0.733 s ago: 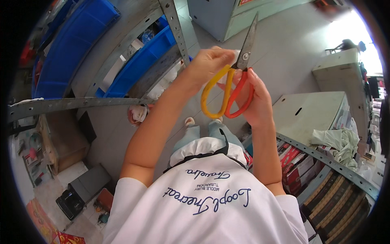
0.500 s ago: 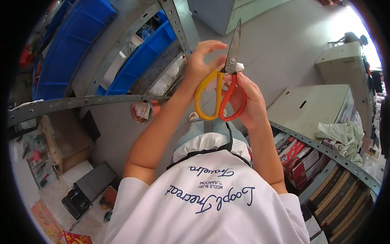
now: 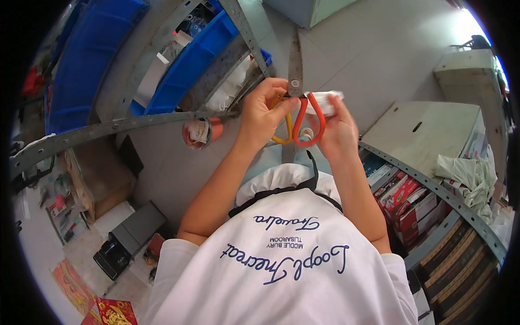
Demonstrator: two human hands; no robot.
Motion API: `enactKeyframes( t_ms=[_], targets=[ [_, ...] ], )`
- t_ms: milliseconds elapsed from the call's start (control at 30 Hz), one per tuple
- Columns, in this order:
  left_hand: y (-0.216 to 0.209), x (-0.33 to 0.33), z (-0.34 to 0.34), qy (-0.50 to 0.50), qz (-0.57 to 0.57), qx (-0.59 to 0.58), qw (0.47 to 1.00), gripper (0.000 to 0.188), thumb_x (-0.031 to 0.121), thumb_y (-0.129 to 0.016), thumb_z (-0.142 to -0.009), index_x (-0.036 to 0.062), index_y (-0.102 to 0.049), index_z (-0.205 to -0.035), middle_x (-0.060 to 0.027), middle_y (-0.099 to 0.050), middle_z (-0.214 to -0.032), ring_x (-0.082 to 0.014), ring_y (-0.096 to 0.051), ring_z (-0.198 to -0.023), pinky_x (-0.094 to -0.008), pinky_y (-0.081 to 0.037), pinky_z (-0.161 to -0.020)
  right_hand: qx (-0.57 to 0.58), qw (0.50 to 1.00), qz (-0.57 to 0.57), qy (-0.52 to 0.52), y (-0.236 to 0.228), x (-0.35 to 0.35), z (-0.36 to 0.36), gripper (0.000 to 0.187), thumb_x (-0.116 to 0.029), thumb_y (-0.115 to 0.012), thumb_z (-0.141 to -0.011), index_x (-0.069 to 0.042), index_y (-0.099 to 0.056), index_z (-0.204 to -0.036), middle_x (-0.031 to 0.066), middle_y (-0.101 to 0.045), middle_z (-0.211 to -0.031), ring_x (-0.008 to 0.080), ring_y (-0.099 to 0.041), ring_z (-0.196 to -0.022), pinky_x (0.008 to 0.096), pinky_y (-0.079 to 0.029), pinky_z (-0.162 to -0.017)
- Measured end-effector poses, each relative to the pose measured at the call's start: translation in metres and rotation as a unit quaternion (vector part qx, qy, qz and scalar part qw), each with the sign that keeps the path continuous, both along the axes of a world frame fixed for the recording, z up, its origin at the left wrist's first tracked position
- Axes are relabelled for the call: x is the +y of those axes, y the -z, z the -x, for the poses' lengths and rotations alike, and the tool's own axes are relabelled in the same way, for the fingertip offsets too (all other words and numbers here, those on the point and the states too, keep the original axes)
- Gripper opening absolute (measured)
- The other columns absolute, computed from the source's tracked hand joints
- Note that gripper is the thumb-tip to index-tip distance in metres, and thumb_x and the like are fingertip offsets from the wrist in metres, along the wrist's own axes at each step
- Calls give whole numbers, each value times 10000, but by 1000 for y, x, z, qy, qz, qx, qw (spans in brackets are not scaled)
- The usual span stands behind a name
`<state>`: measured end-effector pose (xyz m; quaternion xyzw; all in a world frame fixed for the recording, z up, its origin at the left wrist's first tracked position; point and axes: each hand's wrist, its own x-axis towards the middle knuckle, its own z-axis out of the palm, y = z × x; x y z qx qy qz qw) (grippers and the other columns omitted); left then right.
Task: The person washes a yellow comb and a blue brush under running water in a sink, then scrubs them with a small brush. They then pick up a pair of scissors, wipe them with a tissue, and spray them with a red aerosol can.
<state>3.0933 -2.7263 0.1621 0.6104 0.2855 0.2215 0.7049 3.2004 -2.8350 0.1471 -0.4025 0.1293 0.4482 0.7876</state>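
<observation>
A pair of scissors with one yellow and one red handle is held up in front of my chest, its worn grey blades closed and pointing away. My left hand pinches it beside the pivot, at the top of the yellow handle. Just right of the pivot, my right hand is closed on a crumpled white tissue, which touches or passes behind the red handle. Some right-hand fingers are blurred or hidden behind the tissue.
A metal rack with blue bins stands at the left. Below it is a reddish bucket with waste in it. At the right are a pale cabinet, a perforated metal rail and red boxes.
My left hand, its fingers apart before, has closed on the scissors near the pivot. My right hand has left the handles and holds the tissue, now spread wider. The scissors have tilted more upright.
</observation>
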Motion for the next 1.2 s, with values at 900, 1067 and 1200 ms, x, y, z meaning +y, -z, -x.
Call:
enactKeyframes(
  t_ms=[900, 1067, 1200],
  targets=[
    [-37, -11, 4, 33, 5, 140, 990, 175, 26, -613, -723, -75, -570, -860, -92, -610, -675, -95, -562, -545, -204, -443, -466, -759, 601, 249, 21, -42, 6, -100, 158, -66, -651, -722, -61, -623, -877, 52, -567, -760, 140, -553, -645, 234, -439, -560],
    [-35, -5, -1, 73, 85, 71, 991, 167, 10, -615, -727, -71, -554, -859, -87, -594, -654, -98, -552, -530, -207, -441, -479, -360, 916, 79, -160, -28, -12, -65, 251, -123, -629, -770, -36, -566, -997, 27, -584, -818, 78, -561, -711, 204, -460, -608],
    [-33, -8, -4, 95, 52, 91, 990, 160, 7, -620, -730, -61, -549, -856, -88, -590, -657, -105, -550, -526, -212, -445, -490, -32, 974, -39, -221, -29, -8, -36, 293, -159, -575, -811, 1, -524, -1051, 49, -587, -855, 89, -574, -755, 223, -476, -645]
  ],
)
